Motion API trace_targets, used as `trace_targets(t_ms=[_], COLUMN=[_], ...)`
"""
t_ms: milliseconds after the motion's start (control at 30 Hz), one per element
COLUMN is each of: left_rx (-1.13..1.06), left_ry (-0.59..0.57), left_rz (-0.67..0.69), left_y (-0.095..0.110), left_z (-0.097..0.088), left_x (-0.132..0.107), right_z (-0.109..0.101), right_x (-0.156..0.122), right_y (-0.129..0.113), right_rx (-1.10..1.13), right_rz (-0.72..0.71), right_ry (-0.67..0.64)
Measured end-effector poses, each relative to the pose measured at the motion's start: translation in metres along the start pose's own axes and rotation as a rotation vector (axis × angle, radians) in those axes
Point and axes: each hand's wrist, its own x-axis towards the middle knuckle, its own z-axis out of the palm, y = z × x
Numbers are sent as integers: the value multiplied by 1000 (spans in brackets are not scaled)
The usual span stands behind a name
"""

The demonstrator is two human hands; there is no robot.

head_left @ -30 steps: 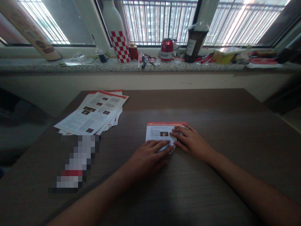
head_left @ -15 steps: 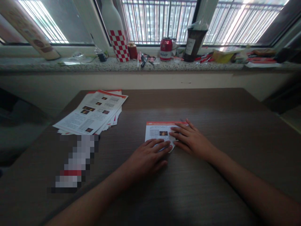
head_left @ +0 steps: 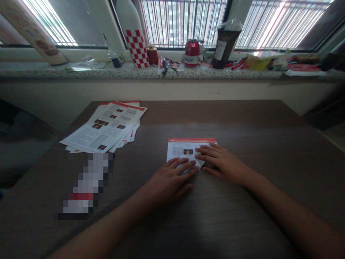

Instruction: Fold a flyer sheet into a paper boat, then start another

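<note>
A folded white leaflet [head_left: 180, 150] with a red top band and a small dark picture lies flat on the brown wooden table [head_left: 242, 126]. My left hand [head_left: 169, 178] rests on its near edge, fingers stretched out flat and pressing the paper. My right hand [head_left: 222, 163] lies flat over the leaflet's right part, fingers extended and pointing left. The fingertips of the two hands nearly meet at the leaflet's lower right corner. Neither hand grips anything.
A fanned stack of similar leaflets [head_left: 106, 127] lies at the table's far left, a blurred-out object [head_left: 86, 185] in front of it. On the stone windowsill [head_left: 134, 73] stand a red-checked bottle [head_left: 137, 46], a red can [head_left: 191, 53], a dark cup [head_left: 223, 46] and small clutter.
Both hands stay pressed on the leaflet with only slight finger shifts. The view has tilted a little.
</note>
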Motion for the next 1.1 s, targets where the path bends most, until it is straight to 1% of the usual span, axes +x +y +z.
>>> trace_targets(t_ms=[600,800,967,1100], left_rx=[-5,-14,-17,-35], left_ry=[-28,-11,-43,-59], left_rz=[-6,-6,4,35], left_y=[1,2,-1,-4], left_z=[-4,-3,-6,-9], left_x=[3,3,1,-1], right_z=[2,3,2,3], right_x=[1,0,0,4], right_y=[-1,0,0,-4], right_rx=[8,-1,39,62], right_rz=[51,37,30,83], right_ry=[-34,-16,9,39])
